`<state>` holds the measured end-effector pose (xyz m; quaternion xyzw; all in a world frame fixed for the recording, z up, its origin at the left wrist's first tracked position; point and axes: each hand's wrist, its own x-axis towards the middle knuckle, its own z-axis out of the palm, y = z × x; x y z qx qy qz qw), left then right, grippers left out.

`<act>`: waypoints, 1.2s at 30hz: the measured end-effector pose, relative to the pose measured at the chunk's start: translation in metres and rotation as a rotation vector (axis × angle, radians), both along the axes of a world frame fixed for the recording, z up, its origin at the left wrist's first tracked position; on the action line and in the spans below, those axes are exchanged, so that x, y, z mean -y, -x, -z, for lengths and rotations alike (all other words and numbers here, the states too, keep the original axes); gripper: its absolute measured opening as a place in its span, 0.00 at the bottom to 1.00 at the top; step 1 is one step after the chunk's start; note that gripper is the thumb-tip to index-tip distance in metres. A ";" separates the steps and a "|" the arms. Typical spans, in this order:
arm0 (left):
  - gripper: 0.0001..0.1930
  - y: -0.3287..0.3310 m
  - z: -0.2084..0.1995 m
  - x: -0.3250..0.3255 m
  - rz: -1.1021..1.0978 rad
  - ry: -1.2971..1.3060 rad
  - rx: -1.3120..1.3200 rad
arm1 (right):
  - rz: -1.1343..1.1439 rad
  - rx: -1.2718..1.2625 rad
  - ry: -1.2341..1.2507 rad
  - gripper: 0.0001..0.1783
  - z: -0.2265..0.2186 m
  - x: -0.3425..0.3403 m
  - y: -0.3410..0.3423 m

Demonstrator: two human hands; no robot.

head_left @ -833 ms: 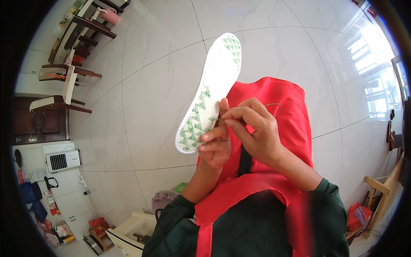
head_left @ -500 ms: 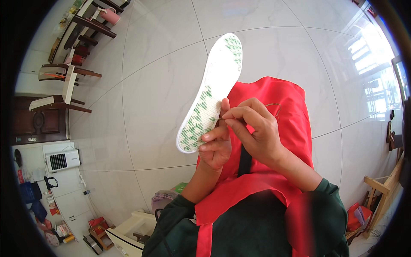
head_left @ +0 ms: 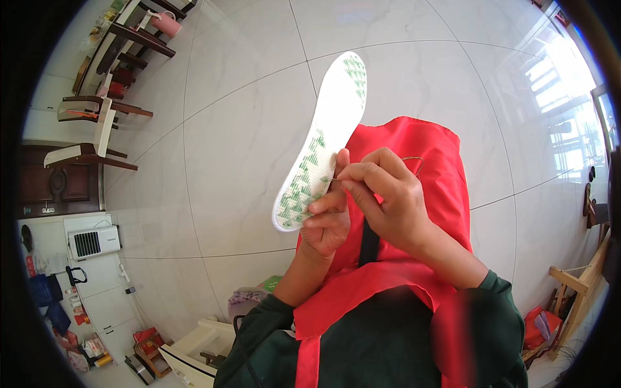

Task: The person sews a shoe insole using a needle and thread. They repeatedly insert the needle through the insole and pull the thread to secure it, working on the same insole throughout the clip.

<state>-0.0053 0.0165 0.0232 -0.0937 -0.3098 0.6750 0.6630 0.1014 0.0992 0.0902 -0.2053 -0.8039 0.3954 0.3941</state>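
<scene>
A white insole (head_left: 334, 123) with green zigzag stitching stands tilted in front of me, its far end up and slightly right. My left hand (head_left: 328, 218) grips its lower right edge, fingers on the face side and one finger behind the rim. Between thumb and forefinger, my right hand (head_left: 386, 194) pinches a thin needle (head_left: 334, 179) whose tip meets the insole's right part near the green stitches. A loop of thread (head_left: 417, 159) trails behind the right hand over the red apron (head_left: 420, 142) on my lap.
Glossy tiled floor (head_left: 246, 136) surrounds me. Chairs (head_left: 97, 139) and a table with a pink watering can (head_left: 166, 24) stand at the upper left. A white air cooler (head_left: 95, 242) is at the left, an open drawer (head_left: 194, 355) at the lower left, a wooden frame (head_left: 579, 291) at the right.
The insole's lower end has shifted slightly right and its face has turned a little. Both hands stay nearly in place, the needle still at the insole.
</scene>
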 end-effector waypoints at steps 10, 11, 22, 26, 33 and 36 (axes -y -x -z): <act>0.42 0.012 -0.007 0.002 -0.122 0.247 -0.889 | 0.017 0.041 0.242 0.02 0.009 -0.007 -0.009; 0.42 0.008 -0.013 0.003 -0.127 0.319 -0.936 | 0.018 0.044 0.277 0.02 0.011 -0.007 -0.010; 0.42 -0.008 -0.036 0.001 -0.243 0.565 -1.413 | -0.297 -0.148 0.993 0.12 0.046 -0.017 -0.033; 0.41 -0.012 -0.040 0.002 -0.276 0.574 -1.536 | -0.329 -0.180 1.011 0.16 0.056 -0.020 -0.037; 0.39 -0.015 -0.046 0.003 -0.145 0.629 -1.681 | -0.425 -0.325 1.186 0.20 0.072 -0.019 -0.038; 0.39 -0.014 -0.043 0.001 -0.191 0.632 -1.856 | -0.425 -0.363 1.178 0.18 0.075 -0.017 -0.039</act>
